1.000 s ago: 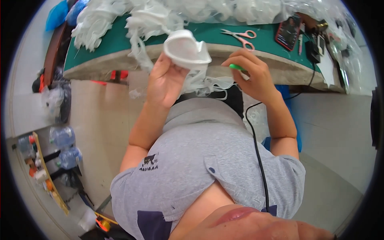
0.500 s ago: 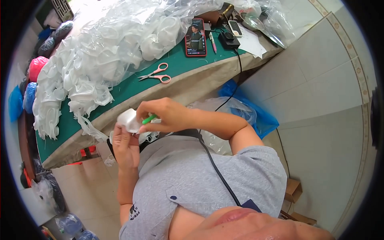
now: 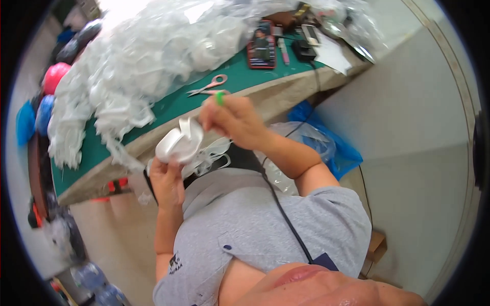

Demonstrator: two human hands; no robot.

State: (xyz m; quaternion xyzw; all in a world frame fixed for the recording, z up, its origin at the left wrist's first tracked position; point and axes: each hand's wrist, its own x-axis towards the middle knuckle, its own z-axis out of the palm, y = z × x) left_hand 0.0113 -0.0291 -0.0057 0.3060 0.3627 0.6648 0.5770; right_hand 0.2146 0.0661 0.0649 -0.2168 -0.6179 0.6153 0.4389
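Note:
Over my lap, beside the table edge, my left hand (image 3: 169,179) grips a white moulded piece (image 3: 176,145) with rounded, cup-like hollows. A flap of it stands up at the top. To its right and slightly higher, my right hand (image 3: 232,120) is closed around a small tool with a bright green handle (image 3: 220,98); its working end is hidden and the hand is a little blurred. This hand is apart from the white piece. Below and right of the piece hang thin white trimmed strips (image 3: 217,153). Pink-handled scissors (image 3: 209,86) lie on the table just beyond my right hand.
A large heap of white moulded pieces in clear plastic (image 3: 153,56) covers much of the green tabletop (image 3: 176,104). A phone (image 3: 261,46), a pink-and-white pen (image 3: 284,51) and a black adapter (image 3: 304,50) with a cable lie at the back right. A blue bag (image 3: 347,158) sits below.
My right hand with the green-handled tool has moved up and right, away from the white piece. The piece now shows more of its hollows, with a flap raised. The view has shifted slightly.

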